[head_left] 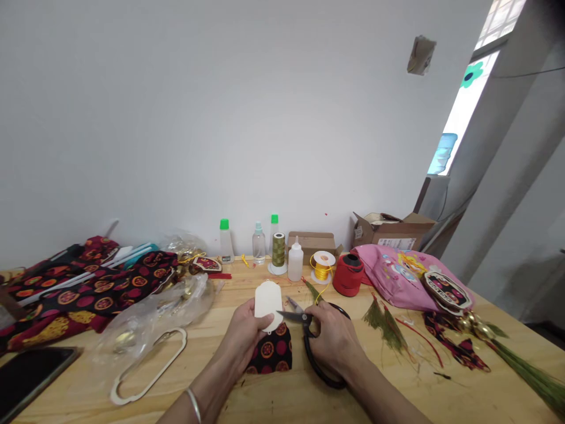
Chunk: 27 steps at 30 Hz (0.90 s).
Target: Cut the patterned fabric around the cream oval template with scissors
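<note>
My left hand pinches a flat cream tag-shaped plaque with scalloped ends, thumb across its lower part. Under it hangs or lies a piece of dark cloth with red and orange round motifs; whether my fingers hold the cloth too is hidden. My right hand grips black-handled scissors. Their blades point left, and the tip reaches the plaque's lower right edge near my left thumb. Just beyond the hands stand a white squeeze bottle and a spool of yellow cord.
Patterned fabric, a plastic bag, a phone and a cut-out frame lie left. A red thread cone, pink bag, green tassels and cardboard box are right. Green-capped bottles stand against the wall.
</note>
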Motion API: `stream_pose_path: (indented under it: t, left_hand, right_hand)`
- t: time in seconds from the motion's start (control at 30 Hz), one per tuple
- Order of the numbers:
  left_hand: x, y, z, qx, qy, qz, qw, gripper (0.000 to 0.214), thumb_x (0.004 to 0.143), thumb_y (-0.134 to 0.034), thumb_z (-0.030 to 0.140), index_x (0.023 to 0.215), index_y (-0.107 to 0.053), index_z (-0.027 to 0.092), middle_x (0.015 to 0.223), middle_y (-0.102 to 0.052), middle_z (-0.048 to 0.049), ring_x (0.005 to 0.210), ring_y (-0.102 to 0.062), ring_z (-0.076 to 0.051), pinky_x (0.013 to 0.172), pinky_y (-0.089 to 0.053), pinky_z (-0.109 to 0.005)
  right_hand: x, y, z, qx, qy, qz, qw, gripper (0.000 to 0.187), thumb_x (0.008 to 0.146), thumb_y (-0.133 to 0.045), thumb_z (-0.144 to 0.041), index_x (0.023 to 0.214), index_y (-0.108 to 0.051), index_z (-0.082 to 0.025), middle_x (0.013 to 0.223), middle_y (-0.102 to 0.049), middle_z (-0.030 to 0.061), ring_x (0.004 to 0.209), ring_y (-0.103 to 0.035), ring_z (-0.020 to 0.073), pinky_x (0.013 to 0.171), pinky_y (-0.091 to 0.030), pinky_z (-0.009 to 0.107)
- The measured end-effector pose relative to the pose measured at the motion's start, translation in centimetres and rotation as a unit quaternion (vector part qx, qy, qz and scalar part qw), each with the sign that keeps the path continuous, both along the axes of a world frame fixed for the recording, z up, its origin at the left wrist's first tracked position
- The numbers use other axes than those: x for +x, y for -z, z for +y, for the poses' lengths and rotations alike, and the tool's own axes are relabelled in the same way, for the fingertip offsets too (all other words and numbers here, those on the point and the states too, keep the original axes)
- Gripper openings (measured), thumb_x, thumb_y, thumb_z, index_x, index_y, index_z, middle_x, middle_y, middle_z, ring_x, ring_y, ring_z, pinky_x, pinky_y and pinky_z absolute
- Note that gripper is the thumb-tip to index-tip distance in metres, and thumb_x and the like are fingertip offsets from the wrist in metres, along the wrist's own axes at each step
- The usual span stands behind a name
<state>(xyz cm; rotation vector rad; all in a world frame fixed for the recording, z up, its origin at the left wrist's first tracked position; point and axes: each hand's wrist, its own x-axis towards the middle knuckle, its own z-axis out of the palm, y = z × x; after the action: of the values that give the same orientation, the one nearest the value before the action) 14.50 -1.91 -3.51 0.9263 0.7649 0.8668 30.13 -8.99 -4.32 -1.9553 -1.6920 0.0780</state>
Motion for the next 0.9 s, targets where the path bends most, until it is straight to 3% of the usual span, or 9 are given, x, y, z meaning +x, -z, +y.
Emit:
stream_pose_path:
  t: [0.13, 0.33, 0.6, 0.9]
  left_hand:
    - [-0.17, 0.13, 0.35, -0.013, -0.002, -0.004, 1.000, 0.029, 0.057, -0.059, -0.003, 0.083, -0.059, 0.009, 0.075, -0.068, -0.0080, 0.063, -0.062, -0.016, 0.063, -0.049, -0.026]
    - [-0.22, -0.25, 0.09, -0.026, -0.006, 0.006, 1.000, 0.023, 0.060, -0.054, -0.006, 0.077, -0.059, 0.009, 0.068, -0.067, -0.0069, 0.060, -0.062, -0.014, 0.060, -0.049, -0.023]
    - [-0.01, -0.01, -0.10, -0.002, -0.003, 0.025, 1.000, 0.025, 0.055, -0.060, 0.001, 0.079, -0.057, 0.010, 0.064, -0.066, -0.0030, 0.057, -0.060, -0.013, 0.057, -0.047, -0.022]
    - [0.05, 0.64, -0.30, 0.017, 0.052, 0.009, 0.998, 0.031, 0.050, -0.066, 0.007, 0.079, -0.058, 0.011, 0.061, -0.065, -0.0007, 0.053, -0.057, -0.012, 0.055, -0.042, -0.022]
  right_hand:
    - [-0.12, -0.03, -0.01, -0.008, -0.008, 0.005, 1.000, 0.025, 0.060, -0.054, -0.019, 0.083, -0.061, -0.025, 0.077, -0.057, 0.0016, 0.075, -0.053, 0.0162, 0.063, -0.034, 0.022]
    - [-0.20, -0.48, -0.01, -0.003, -0.010, -0.003, 1.000, 0.024, 0.060, -0.053, -0.020, 0.082, -0.061, -0.025, 0.076, -0.056, 0.0016, 0.073, -0.052, 0.0158, 0.062, -0.034, 0.022]
    - [0.06, -0.35, 0.06, 0.001, 0.002, -0.030, 1.000, 0.027, 0.058, -0.052, -0.018, 0.083, -0.060, -0.024, 0.077, -0.056, 0.0019, 0.075, -0.052, 0.0165, 0.064, -0.033, 0.023]
    - [0.33, -0.29, 0.25, -0.007, 0.004, -0.009, 1.000, 0.027, 0.060, -0.052, -0.018, 0.085, -0.061, -0.025, 0.078, -0.058, 0.0020, 0.075, -0.054, 0.0165, 0.063, -0.034, 0.023]
